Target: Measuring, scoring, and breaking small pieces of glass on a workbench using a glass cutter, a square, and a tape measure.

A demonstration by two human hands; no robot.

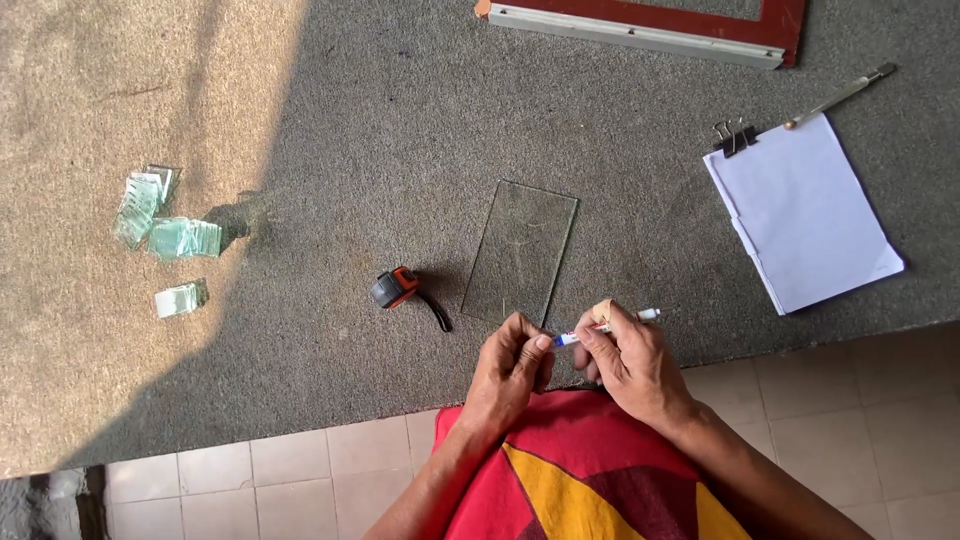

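Grey, coarse-napped carpet (400, 120) covers the work surface, half in shade and half in bright sun on the left, and it ends at a floor of pale square tiles (850, 400) along the near edge. At that edge the right hand (630, 365) is closed around a slim white marker pen (610, 326) with a blue end, pinching it between thumb and fingers; a tan strip of tape wraps one fingertip. The left hand (510, 365) has its fingers curled together at the pen's blue end, touching it. Just beyond both hands lies a clear rectangular glass pane (522, 252), flat on the carpet, slightly tilted, faintly scratched. Beside the pane to the left sits a small tape measure (396, 288) with a grey and orange case and a black wrist loop. Far left, in the sun, are small stacks of greenish glass offcuts (165, 235), some fanned, one apart. To the right rests a sheaf of plain white paper (805, 215) held by a black binder clip (733, 136), with a thin metal glass cutter (840, 96) touching its top corner. A red-brown wooden frame (690, 25) with a pale metal strip lies along the top edge
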